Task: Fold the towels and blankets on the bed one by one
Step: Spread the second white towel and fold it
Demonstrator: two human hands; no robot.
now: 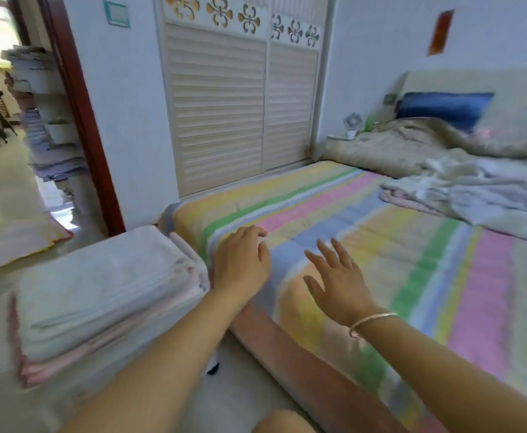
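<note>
The whole frame is soft, and the wide lens bends its edges. Both forearms are cut off by the bottom edge, and the bed (287, 354) runs out of the frame at the right. Whatever carries the stack of folded towels (99, 292) in the lower left is hidden beneath it.

The stack is white on top with pink layers lower down, its edges squared, and it sits just beside the near corner of the bed. On the bed, in the right half of the frame, a pale blanket (474, 189) lies crumpled with a pink hem showing at its left end. Behind it a beige quilt (412, 145) is heaped against the headboard (512, 85), beside a blue pillow (443, 104). A striped sheet (427, 276) in pastel bands covers the mattress.

The left hand (240, 260) is low over the sheet's near corner, its grip slack with the fingers loosely bent on nothing. Whether it touches the cloth cannot be told. The right hand (340, 282), with a bangle (371, 321) at the wrist, is above the sheet, its grip apart and the fingers spread straight.

A teal-framed plaque (116, 14) in the upper left and a red strip (441, 32) on the wall in the upper right are too blurred to read.
</note>
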